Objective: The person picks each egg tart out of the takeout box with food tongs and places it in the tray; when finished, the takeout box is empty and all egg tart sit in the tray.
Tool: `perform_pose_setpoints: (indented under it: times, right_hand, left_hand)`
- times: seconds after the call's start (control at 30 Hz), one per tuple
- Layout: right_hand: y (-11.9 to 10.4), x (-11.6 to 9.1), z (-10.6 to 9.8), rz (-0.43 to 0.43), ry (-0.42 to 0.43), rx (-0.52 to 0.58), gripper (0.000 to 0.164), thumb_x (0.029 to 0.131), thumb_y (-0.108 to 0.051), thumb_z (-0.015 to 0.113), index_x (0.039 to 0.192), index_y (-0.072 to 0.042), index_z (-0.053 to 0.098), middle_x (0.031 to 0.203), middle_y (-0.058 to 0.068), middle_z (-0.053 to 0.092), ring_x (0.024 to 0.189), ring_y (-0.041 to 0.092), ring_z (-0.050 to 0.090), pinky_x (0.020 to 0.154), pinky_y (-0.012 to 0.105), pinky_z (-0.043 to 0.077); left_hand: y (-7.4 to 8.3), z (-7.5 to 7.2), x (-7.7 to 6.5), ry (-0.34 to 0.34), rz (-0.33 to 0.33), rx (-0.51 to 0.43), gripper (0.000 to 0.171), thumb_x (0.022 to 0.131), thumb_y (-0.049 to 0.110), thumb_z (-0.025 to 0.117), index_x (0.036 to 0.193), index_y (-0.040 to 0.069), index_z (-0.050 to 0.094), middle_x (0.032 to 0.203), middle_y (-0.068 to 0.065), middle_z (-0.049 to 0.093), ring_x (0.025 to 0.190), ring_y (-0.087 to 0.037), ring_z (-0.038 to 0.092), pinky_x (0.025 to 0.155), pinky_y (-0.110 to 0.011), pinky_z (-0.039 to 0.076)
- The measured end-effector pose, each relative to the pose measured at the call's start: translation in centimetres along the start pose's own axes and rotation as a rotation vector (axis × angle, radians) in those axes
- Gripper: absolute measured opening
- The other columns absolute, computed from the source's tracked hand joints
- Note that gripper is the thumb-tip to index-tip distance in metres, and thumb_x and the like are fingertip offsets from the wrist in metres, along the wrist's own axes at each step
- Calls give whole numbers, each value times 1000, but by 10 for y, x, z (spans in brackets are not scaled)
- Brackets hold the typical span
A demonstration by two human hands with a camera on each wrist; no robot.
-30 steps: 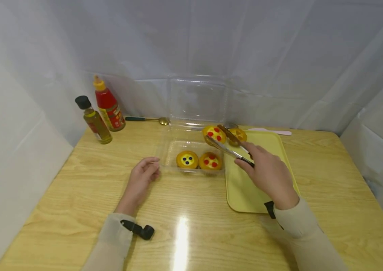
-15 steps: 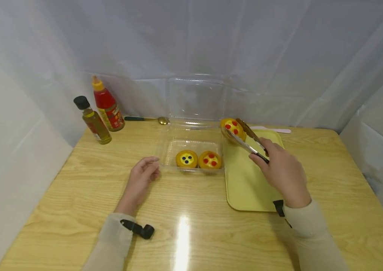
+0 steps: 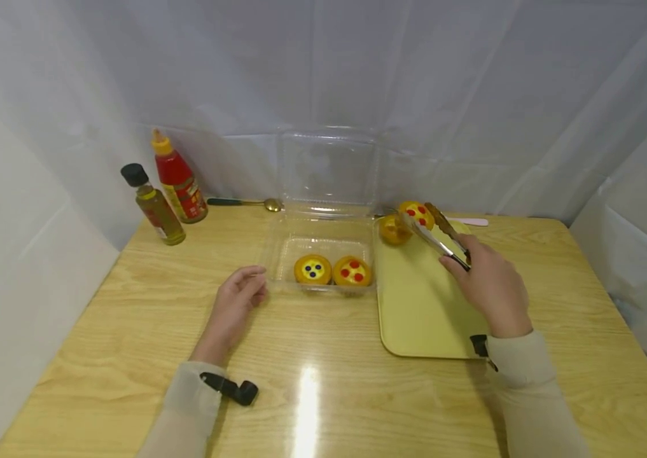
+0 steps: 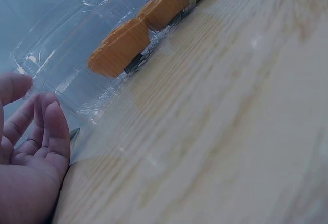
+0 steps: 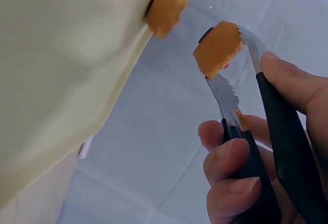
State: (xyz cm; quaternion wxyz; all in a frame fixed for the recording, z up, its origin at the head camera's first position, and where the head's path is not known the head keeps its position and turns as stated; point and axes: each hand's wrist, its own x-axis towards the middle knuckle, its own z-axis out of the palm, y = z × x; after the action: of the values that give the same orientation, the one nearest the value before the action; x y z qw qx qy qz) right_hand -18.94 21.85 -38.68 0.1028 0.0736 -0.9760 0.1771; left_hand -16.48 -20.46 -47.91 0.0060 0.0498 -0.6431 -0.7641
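My right hand (image 3: pixel 495 286) holds black-handled metal tongs (image 5: pixel 284 142), whose serrated tips pinch a tart with red dots (image 5: pixel 220 47) above the far end of the yellow tray (image 3: pixel 426 312). Another tart (image 3: pixel 394 230) sits at the tray's far left corner, partly behind the tongs. Left of the tray stands a clear plastic clamshell box (image 3: pixel 323 245), lid raised. Along its front lie a tart with blue dots (image 3: pixel 313 271) and a red-dotted tart (image 3: pixel 353 272). My left hand (image 3: pixel 236 305) rests on the table by the box's front left corner, fingers loosely bent; whether they touch it is unclear.
A red sauce bottle (image 3: pixel 179 181) and an oil bottle (image 3: pixel 158 213) stand at the back left. A gold spoon with a dark handle (image 3: pixel 271 205) lies behind the box. Behind the tray shows a pink handle (image 3: pixel 472 221). White sheeting (image 3: pixel 443 95) hangs behind the table.
My right hand has carried the red-dotted tart in the tongs rightward, from above the box to over the tray's far end. The left hand stays in place.
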Motion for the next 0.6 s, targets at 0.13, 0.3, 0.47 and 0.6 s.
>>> perform_pose_setpoints:
  times: [0.13,0.3,0.47,0.6]
  right_hand:
    - [9,1,0,32,-16,-10,61,97,-50,58,137,-5,52,106,23,66,70,35,62,48,46,45]
    - [20,2,1,60,-39,-10,61,97,-50,58,135,-3,51,103,23,66,68,35,62,47,44,44]
    - [27,4,3,87,-65,-14,62,97,-48,58,137,-2,50,110,25,65,75,40,64,51,48,47]
    - [29,5,4,110,-104,-18,67,98,-50,56,141,0,46,116,28,62,81,44,65,55,50,49]
  left_hand:
    - [1,0,1,-5,7,2,38,101,15,57,130,-9,49,95,-9,59,85,-14,58,76,-25,53]
    - [2,-1,1,-6,-2,24,38,102,16,57,130,-8,50,96,-11,58,86,-15,58,77,-26,53]
    - [1,-2,0,-9,-4,36,39,102,19,57,131,-7,50,97,-12,58,87,-16,58,78,-27,52]
    - [-1,-3,1,-15,4,30,40,102,19,57,131,-8,49,96,-10,58,87,-15,58,78,-27,52]
